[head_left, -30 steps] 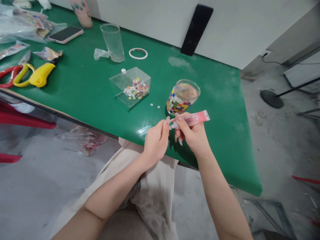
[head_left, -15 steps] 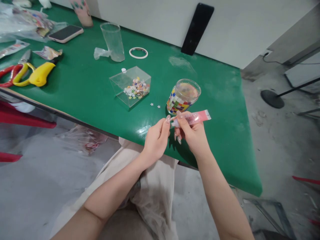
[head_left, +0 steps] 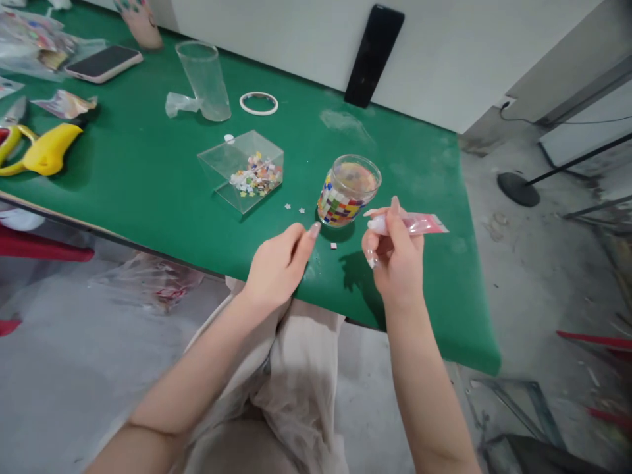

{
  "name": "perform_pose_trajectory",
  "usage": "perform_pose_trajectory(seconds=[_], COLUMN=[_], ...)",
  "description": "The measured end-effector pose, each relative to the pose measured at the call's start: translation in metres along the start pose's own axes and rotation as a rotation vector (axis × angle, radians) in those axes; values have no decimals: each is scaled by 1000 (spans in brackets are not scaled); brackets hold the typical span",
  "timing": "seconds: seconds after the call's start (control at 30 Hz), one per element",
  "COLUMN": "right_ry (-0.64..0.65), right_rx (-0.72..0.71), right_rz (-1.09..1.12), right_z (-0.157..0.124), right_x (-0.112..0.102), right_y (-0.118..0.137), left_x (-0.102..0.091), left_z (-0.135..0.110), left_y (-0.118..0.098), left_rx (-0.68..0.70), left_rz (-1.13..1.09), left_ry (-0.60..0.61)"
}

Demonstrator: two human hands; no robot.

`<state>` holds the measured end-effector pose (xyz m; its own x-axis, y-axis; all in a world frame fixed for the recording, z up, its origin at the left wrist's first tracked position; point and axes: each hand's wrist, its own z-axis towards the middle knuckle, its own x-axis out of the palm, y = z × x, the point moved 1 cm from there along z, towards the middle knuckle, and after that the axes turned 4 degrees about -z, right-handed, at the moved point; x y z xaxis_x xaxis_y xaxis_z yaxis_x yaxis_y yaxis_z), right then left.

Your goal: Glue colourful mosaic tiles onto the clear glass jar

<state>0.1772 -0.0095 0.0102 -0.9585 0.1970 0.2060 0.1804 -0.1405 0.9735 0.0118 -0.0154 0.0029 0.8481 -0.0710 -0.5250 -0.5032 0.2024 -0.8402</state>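
My right hand (head_left: 397,253) grips a pink-and-clear squeeze tube (head_left: 422,224), its whitish tip pointing left. My left hand (head_left: 281,263) is closed with thumb and index finger together at the table's front; whatever is between them, if anything, is too small to make out. Between the hands a small pale square tile (head_left: 334,246) lies on the green table. Just beyond it stands a glass jar (head_left: 348,191), its side covered with coloured mosaic tiles. Two small white stars (head_left: 295,209) lie left of the jar, near a clear angular tray (head_left: 241,201) of mixed small pieces.
A clear cup (head_left: 205,82) and a white tape ring (head_left: 259,103) stand farther back. To the left are yellow-handled scissors (head_left: 47,150), a phone (head_left: 105,64) and plastic bags (head_left: 29,43). A black slab (head_left: 374,56) leans on the wall. The table edge (head_left: 494,359) ends at right.
My hands have parted: the right moved right with the tube, the left moved left. The square tile now shows on the table between them. The whole view has shifted slightly.
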Motion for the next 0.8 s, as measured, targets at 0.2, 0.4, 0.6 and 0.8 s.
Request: perform_pose_trajectory(seconds=[0.2,0.4,0.6,0.8], right_ry=[-78,-84,-53,-70], right_rx=[-62,-66,-16,12], right_rz=[-13,29,4,34], right_z=[2,4,4,5], right_x=[-4,-6,-5,-4], right_y=[1,2,2,0], left_x=[9,23,24,13], left_z=[25,43,57,53], left_y=[-10,-3,1,11], left_rx=[306,486,569,584], left_rz=[738,908,918,566], left_ry=[418,461,538,492])
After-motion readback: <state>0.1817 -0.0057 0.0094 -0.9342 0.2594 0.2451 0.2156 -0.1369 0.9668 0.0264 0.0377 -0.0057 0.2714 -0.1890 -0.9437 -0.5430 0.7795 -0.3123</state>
